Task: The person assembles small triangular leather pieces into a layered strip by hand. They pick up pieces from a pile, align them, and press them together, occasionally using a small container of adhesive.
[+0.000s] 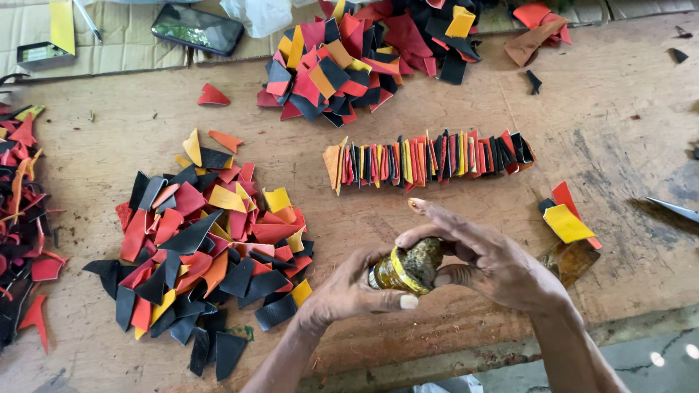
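Where the wooden tabletop (116, 145) reaches its left edge, a strip of red, black and orange leather scraps (22, 211) runs from far to near. Just right of it lies a big loose heap of cut pieces (207, 251) in black, red, orange and yellow, spread over the near left part of the tabletop. At the far left, on flattened cardboard (124, 44), rest a small open box (44, 52) and a dark phone (197, 29).

Near the middle of the near edge, the left hand (349, 287) is wrapped around a small amber jar (408, 268) with a yellow band, its thumb lying along the near side. The jar is held above the tabletop, tilted, its top pointing right. The right hand (484, 258) grips that crusted top with thumb and curled fingers, forefinger stretched out to the left.

Beyond the hands, a neat row of overlapped pieces (429, 159) stands on edge, and farther off sits another heap (364, 58). To the right lie a yellow piece (568, 224) on a red one and a metal blade tip (673, 209).
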